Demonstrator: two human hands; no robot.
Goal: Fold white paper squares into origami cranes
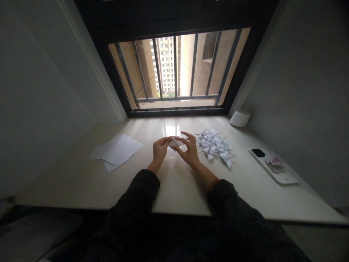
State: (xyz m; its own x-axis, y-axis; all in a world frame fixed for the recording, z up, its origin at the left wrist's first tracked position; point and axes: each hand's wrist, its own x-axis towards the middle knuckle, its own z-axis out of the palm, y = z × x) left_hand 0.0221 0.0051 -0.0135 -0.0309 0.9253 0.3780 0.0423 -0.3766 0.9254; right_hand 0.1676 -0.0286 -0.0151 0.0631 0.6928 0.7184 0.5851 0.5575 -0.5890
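Note:
A small folded piece of white paper (pixel 174 142) is held between both hands just above the middle of the pale table (pixel 180 189). My left hand (pixel 160 149) pinches its left side with fingers closed on it. From the right, my right hand (pixel 188 149) grips the paper with thumb and fingertips, some fingers raised. Both arms wear dark sleeves. Right of my right hand lies a pile of several folded white paper cranes (pixel 215 145).
A loose stack of flat white paper sheets (pixel 116 151) lies on the table's left. A white phone (pixel 272 165) lies at the right, and a round white container (pixel 240 118) stands at the back right. A barred window (pixel 177 69) rises behind the table, walls on both sides.

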